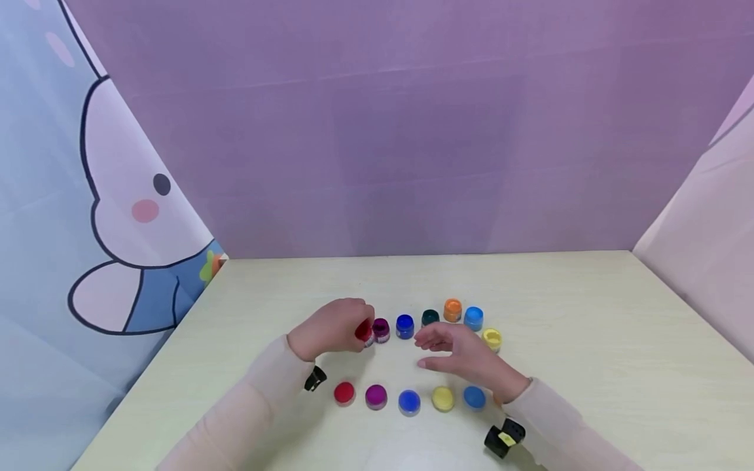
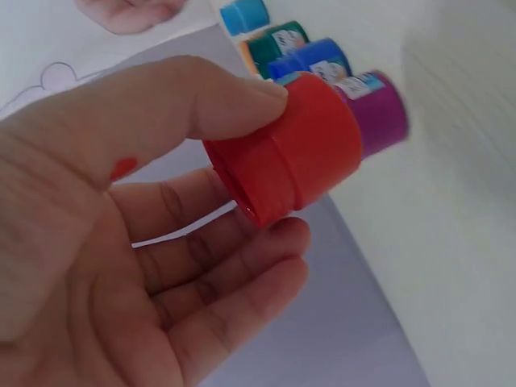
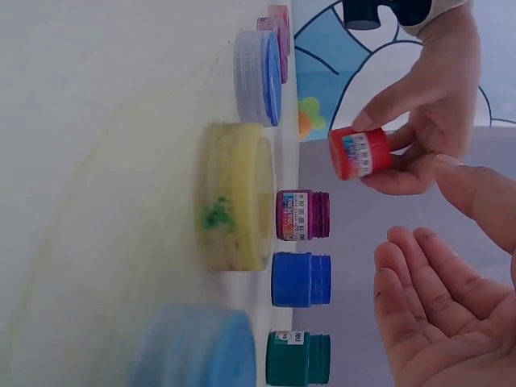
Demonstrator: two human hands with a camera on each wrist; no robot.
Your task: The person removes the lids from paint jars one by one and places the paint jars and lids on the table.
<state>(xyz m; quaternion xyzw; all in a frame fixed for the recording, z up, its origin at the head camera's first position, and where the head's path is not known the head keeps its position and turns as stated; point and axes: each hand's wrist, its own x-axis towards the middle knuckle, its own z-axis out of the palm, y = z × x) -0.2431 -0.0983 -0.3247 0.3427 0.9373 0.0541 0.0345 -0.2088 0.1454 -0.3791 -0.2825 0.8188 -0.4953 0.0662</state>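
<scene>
My left hand [image 1: 336,325] pinches a red paint jar [image 2: 310,141] between thumb and fingers, at the left end of a row of small paint jars. In the right wrist view the red jar is held off the table, its printed label showing. Beside it stands a purple jar [image 1: 381,330], then a blue jar [image 1: 404,326]. My right hand [image 1: 468,356] hovers in front of a dark green jar [image 1: 430,318], fingers extended, thumb apart, holding nothing. A small red smear [image 2: 123,168] marks the left hand near the thumb.
Orange [image 1: 452,310], light blue [image 1: 474,318] and yellow [image 1: 491,339] jars stand at the row's right. Nearer lie round lids: red [image 1: 344,394], magenta [image 1: 376,397], blue [image 1: 409,403], yellow [image 1: 443,398] and light blue [image 1: 474,398]. My right forearm partly hides an orange one.
</scene>
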